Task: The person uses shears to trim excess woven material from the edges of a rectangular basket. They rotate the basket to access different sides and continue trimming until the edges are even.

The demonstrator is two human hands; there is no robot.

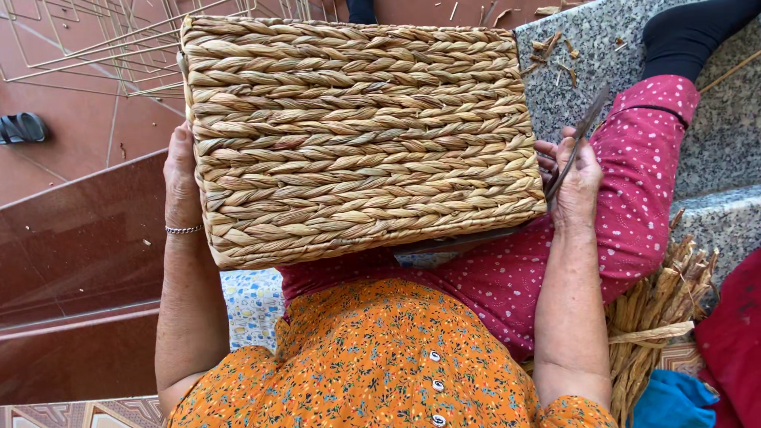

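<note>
Basket (357, 135) (braided straw, rectangular) gripped by left hand (181, 186); right hand (572, 186) pinches scissors (575, 147).

Single view, head-mounted cam, pointing almost straight down over the wearer's own chest and lap. Close range: a woven basket (357, 139) fills the upper middle of frame, the orange patterned top takes the bottom edge. Both forearms enter from the bottom, left hand (181, 178) at the basket's left edge, right hand (572, 186) at its right. Frame top catches red floor tiles (71, 150) on the left and a grey stone step (713, 150) on the right. No second view, so no overlap.
</note>
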